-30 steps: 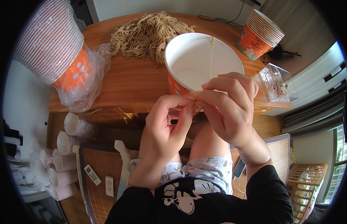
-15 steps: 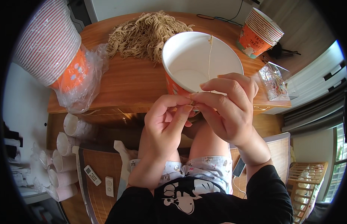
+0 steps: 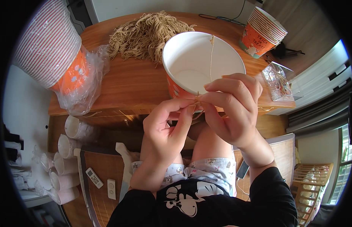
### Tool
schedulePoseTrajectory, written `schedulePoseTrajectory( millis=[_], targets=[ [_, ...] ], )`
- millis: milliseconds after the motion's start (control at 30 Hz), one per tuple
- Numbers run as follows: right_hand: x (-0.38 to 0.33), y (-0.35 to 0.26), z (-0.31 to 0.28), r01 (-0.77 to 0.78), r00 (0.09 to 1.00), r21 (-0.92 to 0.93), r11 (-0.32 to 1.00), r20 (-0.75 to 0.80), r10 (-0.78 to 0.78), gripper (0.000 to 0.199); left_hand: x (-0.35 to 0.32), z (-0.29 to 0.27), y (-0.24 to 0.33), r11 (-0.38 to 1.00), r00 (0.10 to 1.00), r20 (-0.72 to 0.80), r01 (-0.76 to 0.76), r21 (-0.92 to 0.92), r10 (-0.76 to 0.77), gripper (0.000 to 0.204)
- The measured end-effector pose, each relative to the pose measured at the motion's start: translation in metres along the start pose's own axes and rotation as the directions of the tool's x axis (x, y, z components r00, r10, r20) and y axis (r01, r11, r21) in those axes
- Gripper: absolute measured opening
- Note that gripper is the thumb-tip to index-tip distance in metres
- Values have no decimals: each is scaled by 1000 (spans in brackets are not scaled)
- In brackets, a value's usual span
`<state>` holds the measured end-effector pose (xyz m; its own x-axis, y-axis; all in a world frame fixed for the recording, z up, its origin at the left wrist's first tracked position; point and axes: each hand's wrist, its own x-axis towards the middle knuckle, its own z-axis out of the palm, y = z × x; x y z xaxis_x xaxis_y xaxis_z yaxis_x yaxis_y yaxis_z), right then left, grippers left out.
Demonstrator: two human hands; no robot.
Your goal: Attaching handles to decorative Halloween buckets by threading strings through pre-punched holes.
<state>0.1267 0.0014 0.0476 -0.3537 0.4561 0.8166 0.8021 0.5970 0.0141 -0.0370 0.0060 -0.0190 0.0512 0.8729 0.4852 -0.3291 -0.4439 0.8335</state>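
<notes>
An orange paper bucket (image 3: 185,56) with a white inside stands at the table's near edge, its mouth facing up. A thin tan string (image 3: 211,60) is knotted at its far rim and crosses the inside toward the near rim. There, my left hand (image 3: 166,128) pinches the string between thumb and index finger. My right hand (image 3: 236,108) pinches it at the same spot, its other fingers raised and bent. A small loop of string hangs beneath the fingertips. The fingers partly hide the knot area and the near rim.
A heap of tan strings (image 3: 145,36) lies at the back of the wooden table (image 3: 126,81). Nested buckets in plastic (image 3: 51,49) stand at the left, another stack (image 3: 259,36) at the far right. Near that sits a clear box (image 3: 276,81). Wrapped white cups (image 3: 64,164) are lower left.
My fingertips have shifted slightly, with the left hand a little further left. More of the string loop shows below them. The bucket has moved slightly to the left.
</notes>
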Motion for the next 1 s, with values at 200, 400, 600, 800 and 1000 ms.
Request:
schedulePoseTrajectory(
  millis=[200,400,600,800,1000],
  targets=[
    [-3,1,1,-38,999,93,995,42,34,25,2,6,-3,983,1000,-7,23,-184,-25,13],
    [0,-6,-5,-119,991,185,975,79,106,23,3,5,-8,974,999,0,-40,-225,41,14],
    [-4,2,1,-62,997,126,990,-27,66,23,3,3,-16,961,998,23,-43,-274,51,15],
    [-8,2,3,-38,996,108,993,-75,46,23,14,-7,-20,943,944,50,-330,41,327,23],
    [-10,1,2,-27,997,114,993,-73,36,23,31,-6,-7,791,877,204,-480,379,435,40]
  ],
)
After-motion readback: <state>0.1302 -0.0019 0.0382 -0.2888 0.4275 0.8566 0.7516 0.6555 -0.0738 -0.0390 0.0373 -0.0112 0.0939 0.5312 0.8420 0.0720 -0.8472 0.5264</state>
